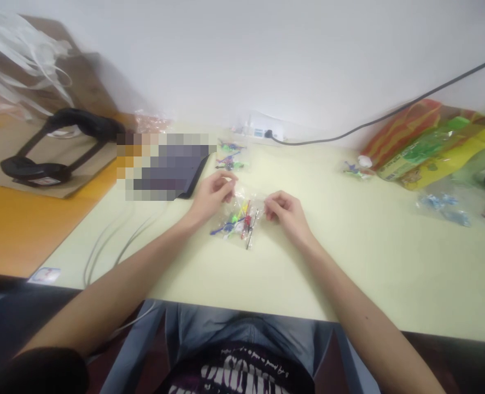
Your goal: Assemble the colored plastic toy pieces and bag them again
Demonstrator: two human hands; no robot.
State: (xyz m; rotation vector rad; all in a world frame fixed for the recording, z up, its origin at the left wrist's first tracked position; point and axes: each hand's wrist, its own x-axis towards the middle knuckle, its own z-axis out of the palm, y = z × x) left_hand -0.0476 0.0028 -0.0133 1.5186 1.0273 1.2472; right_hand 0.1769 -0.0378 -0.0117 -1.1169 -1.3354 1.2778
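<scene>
A clear plastic bag (242,241) with several small colourful plastic pieces, among them blue, yellow, red and black ones, hangs between my two hands over the table. My left hand (217,191) pinches its upper left corner, fingers pressed together. At the upper right corner, my right hand (285,210) is closed on the bag's edge between thumb and fingers. Just beyond my left hand lies another clear bag (232,153) of similar coloured pieces. Blur hides the pieces' exact shapes.
Left of my hands is a dark tablet (197,164), partly pixelated. A black stand-like frame (62,145) rests on cardboard further left. At right lie a small bag of pieces (355,169), a green bottle (422,148) and light blue pieces (443,205). A black cable (340,134) crosses the wall.
</scene>
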